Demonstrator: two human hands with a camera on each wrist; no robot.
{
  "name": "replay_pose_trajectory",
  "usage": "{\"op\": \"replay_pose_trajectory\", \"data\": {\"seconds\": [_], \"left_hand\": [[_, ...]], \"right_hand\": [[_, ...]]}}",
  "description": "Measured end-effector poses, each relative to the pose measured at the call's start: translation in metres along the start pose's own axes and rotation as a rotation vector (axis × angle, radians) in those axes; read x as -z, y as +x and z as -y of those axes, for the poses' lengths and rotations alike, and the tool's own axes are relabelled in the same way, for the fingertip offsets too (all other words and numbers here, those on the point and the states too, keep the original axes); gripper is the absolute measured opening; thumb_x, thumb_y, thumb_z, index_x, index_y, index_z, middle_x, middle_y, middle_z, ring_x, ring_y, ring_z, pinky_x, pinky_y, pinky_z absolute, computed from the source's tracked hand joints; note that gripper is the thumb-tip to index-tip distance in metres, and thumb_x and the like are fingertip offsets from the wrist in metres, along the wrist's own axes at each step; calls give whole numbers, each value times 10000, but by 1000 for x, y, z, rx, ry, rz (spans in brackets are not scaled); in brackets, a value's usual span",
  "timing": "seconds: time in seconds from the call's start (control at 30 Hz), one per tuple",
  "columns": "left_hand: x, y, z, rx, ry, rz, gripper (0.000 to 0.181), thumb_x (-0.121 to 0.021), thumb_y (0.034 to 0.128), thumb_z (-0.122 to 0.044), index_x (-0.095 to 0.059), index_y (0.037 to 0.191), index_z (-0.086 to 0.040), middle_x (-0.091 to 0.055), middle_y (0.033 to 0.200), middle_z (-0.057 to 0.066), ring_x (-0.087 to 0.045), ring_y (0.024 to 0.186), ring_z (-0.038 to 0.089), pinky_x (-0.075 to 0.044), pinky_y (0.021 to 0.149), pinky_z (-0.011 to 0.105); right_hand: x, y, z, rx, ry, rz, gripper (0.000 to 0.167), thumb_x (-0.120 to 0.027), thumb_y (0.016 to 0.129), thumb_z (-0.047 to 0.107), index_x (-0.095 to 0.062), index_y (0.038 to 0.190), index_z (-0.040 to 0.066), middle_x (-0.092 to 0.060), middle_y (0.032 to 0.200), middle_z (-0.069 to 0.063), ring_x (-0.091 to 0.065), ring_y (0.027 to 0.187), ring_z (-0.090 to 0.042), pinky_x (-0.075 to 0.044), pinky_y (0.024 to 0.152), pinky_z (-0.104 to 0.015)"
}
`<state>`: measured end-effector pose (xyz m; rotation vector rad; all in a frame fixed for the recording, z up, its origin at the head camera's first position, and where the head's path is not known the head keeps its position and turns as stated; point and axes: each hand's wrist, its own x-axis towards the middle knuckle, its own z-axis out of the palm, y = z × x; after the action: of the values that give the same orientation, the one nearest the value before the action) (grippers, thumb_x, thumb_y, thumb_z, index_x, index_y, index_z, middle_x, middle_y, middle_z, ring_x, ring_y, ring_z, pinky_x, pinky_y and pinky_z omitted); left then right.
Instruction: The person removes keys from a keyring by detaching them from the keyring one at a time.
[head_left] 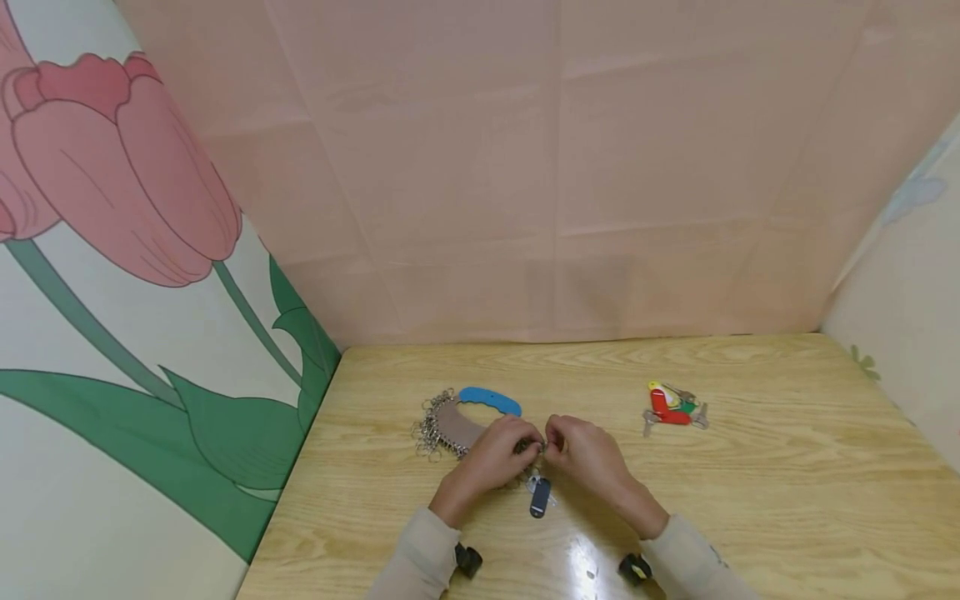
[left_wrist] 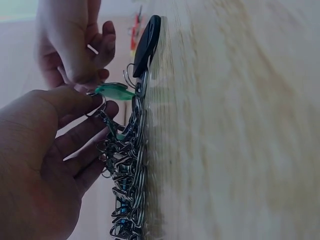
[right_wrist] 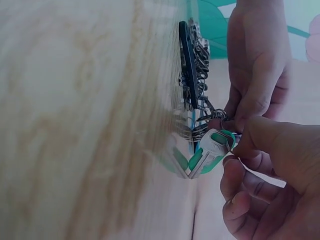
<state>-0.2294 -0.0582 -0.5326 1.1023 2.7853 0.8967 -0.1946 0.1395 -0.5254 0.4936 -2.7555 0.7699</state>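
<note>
A brown crescent-shaped key holder with a blue grip lies on the table, its curved edge lined with metal clips and rings. Over its near right end, my left hand pinches a metal ring between thumb and fingers. Meeting it fingertip to fingertip, my right hand pinches the ring of a green key tag. A silver key hangs with that tag in the right wrist view. Below the hands, a black key tag hangs from the holder's end.
To the right lies a small group of keys with red, yellow and green tags. Two black wrist straps show near the sleeves. A pink cloth backs the wooden table; a tulip-patterned wall stands left.
</note>
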Motion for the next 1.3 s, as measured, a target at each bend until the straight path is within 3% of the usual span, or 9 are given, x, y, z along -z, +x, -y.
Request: {"op": "replay_pose_trajectory", "data": {"seconds": [0.4, 0.63, 0.87, 1.07, 1.3], "left_hand": [[0, 1, 1, 15, -15, 5, 145, -668, 1062, -201, -802, 1109, -170, -767, 1044, -66, -587, 948, 57, -494, 882, 214], [-2, 1, 1, 42, -33, 3, 133, -673, 1058, -201, -799, 1073, -164, -761, 1028, -67, -589, 947, 52, -505, 888, 218], [-3, 1, 1, 86, -78, 1, 127, -669, 1062, -220, -782, 1050, -164, -739, 1008, -69, -582, 934, 42, -512, 873, 217], [-3, 1, 1, 107, -79, -4, 129, -656, 1070, -224, -768, 1066, -160, -723, 1042, -50, -604, 985, 62, -527, 899, 240], [-3, 0, 1, 118, -92, -12, 162, -632, 1088, -248, -769, 1079, -160, -714, 1054, -48, -592, 977, 60, -519, 880, 231]], "right_hand": [[-1, 1, -1, 70, -16, 23, 285, -749, 758, 20, -568, 753, 240, -568, 728, 109, -465, 629, -30, -370, 536, -223], [-2, 1, -3, 74, -20, 36, 242, -753, 795, 44, -602, 798, 233, -582, 752, 109, -475, 649, -23, -381, 549, -221], [-3, 1, -1, -21, 13, 56, 131, -781, 908, 99, -682, 888, 184, -632, 757, 108, -504, 629, -22, -425, 546, -223], [-1, 2, 3, -140, 34, 126, 88, -791, 905, 175, -704, 895, 186, -644, 747, 106, -534, 642, -49, -457, 574, -266], [-2, 1, 6, -159, 50, 130, 154, -829, 904, 243, -689, 872, 186, -615, 722, 107, -524, 633, -59, -441, 568, -268]]}}
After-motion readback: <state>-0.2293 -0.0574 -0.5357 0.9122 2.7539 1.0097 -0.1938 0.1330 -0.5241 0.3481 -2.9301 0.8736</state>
